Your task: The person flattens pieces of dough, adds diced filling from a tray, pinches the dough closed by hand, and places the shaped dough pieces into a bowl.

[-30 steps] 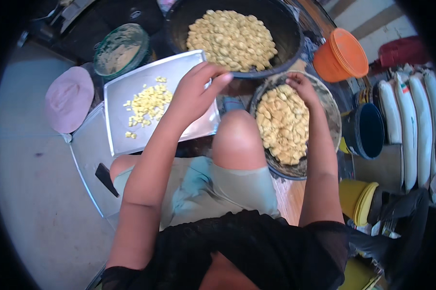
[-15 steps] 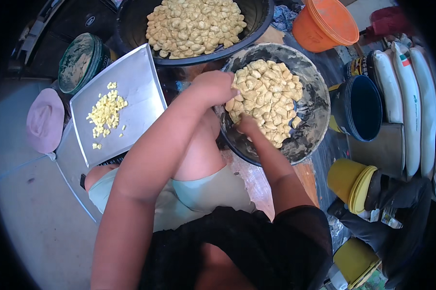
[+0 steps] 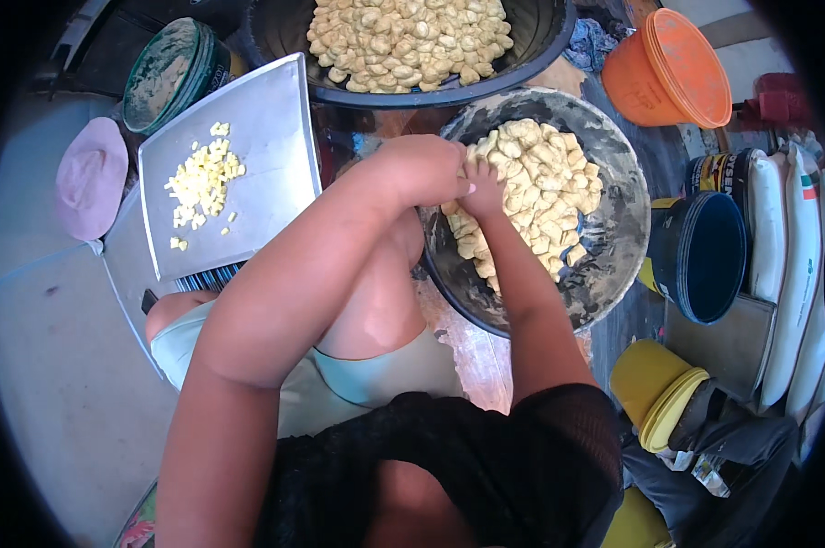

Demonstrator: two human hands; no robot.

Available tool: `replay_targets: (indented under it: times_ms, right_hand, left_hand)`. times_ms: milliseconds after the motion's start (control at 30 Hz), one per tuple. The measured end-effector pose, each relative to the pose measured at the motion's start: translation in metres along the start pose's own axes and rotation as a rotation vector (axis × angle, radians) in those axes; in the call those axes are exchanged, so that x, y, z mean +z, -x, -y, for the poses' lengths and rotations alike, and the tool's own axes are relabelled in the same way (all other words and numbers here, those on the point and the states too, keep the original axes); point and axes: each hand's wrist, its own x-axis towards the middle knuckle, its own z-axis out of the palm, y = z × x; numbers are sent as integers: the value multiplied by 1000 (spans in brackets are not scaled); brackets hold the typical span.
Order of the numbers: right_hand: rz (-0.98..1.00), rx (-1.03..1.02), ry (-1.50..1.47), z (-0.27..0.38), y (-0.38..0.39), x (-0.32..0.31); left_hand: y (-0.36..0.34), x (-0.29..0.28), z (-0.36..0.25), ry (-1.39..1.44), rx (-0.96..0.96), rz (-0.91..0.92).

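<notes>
My left hand (image 3: 431, 171) and my right hand (image 3: 483, 189) meet over the left side of a round dark basin (image 3: 620, 274) smeared with flour. My left hand is curled, its fingertips against my right hand. My right hand's fingers are bent and drawn together. Whatever lies between the hands is hidden. Beneath and beside them, a heap of pale dough pieces (image 3: 550, 187) fills much of the basin. At my left, a metal tray (image 3: 271, 173) lies tilted, with small pale yellow cubes (image 3: 202, 183) gathered on it.
Beyond the basin stands a larger black tub (image 3: 545, 55) of dough pieces. An orange bucket (image 3: 668, 68), a dark bucket (image 3: 709, 256) and white sacks (image 3: 801, 256) stand at the right. A yellow bucket (image 3: 655, 384) is nearer me. A green tub (image 3: 163, 78) and pink hat (image 3: 91, 178) are left.
My right hand has moved up and left from the dough heap to meet my left hand. The view has shifted slightly, so the surroundings on the right appear lower.
</notes>
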Motion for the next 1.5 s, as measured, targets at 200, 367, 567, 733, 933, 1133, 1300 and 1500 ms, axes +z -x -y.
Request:
replay_targets:
  times_ms: [200,367,567,733,933,1133,1300,1500]
  right_hand:
    - [627,-401,-323,-45,0,-69]
    - [231,-63,-162,-17,-36,-67]
    - [116,-144,-59,-12,-5,12]
    - [490,-399,56,7,68,-43]
    - [91,4,-154,-24,19,-41]
    - [-122,60,-2,5,23,45]
    - [250,-207,-357,-20,57,-2]
    - [-39,-95,-84,4,23,-13]
  left_hand:
    - [4,-2,2,-32,-2,82]
    - [6,3,10,-17,5,43]
    - [2,-4,-3,-5,44,44]
    - [8,2,7,-24,27,42]
    - [3,3,6,-30,56,55]
    - [4,-11,-10,-8,58,123]
    - [9,-3,2,-31,54,64]
    - [-1,-2,-8,-1,78,107]
